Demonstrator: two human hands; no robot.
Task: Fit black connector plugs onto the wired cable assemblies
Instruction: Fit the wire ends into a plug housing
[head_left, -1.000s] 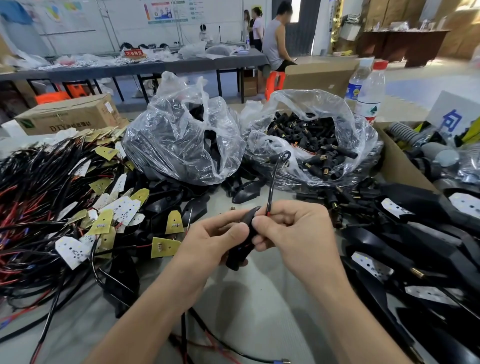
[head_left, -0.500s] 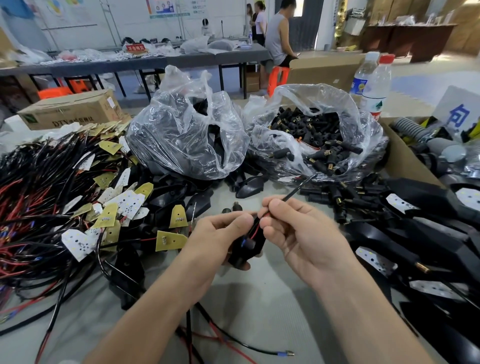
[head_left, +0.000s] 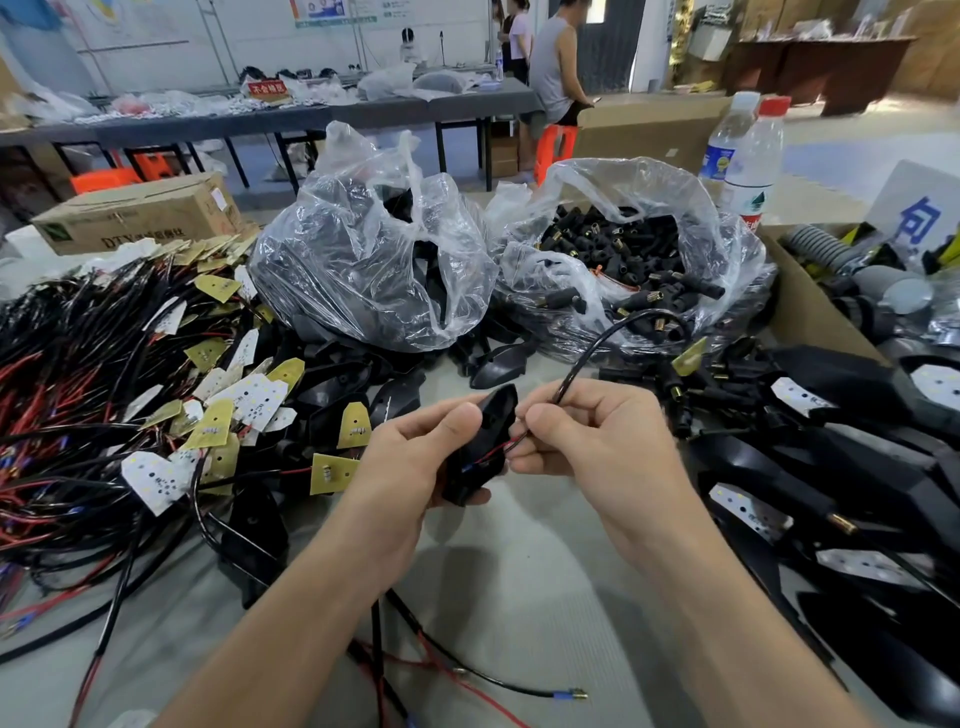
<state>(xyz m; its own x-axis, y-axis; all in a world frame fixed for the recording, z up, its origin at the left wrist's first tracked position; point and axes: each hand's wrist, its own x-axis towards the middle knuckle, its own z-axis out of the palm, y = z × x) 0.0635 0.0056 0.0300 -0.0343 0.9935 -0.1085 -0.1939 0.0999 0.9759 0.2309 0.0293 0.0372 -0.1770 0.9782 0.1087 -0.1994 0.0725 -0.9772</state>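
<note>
Near the middle of the grey desk (head_left: 519, 571), the left hand (head_left: 415, 457) has its fingers clamped round one black teardrop-shaped plastic plug (head_left: 488, 436), held just above the surface. The right hand (head_left: 587, 441), touching it, has thumb and forefinger pinched together on one thin black sheathed cable (head_left: 587, 353). That cable arches up and away to the right, and its fine red and black leads (head_left: 496, 454) run into the plug body. The plug looks light, rigid and smooth, so it is best gripped across its broad flanks as it is now. The cable is limp and springy and the bare leads look easy to kink, so the hold belongs on the sheath just beside the plug mouth, never on the leads themselves. Far behind the hands stand two clear plastic bags: the left bag (head_left: 363, 270) holds larger black shells, and the right bag (head_left: 717, 270) holds small black barrel connectors with brass tips. Two clear water bottles (head_left: 748, 156) stand far right. One brown cardboard box (head_left: 140, 213) sits far left. The tangled heap of red and black wired assemblies with yellow boards (head_left: 78, 389) on the left is too dense to count, as are the black finished pieces (head_left: 831, 467) on the right.
</note>
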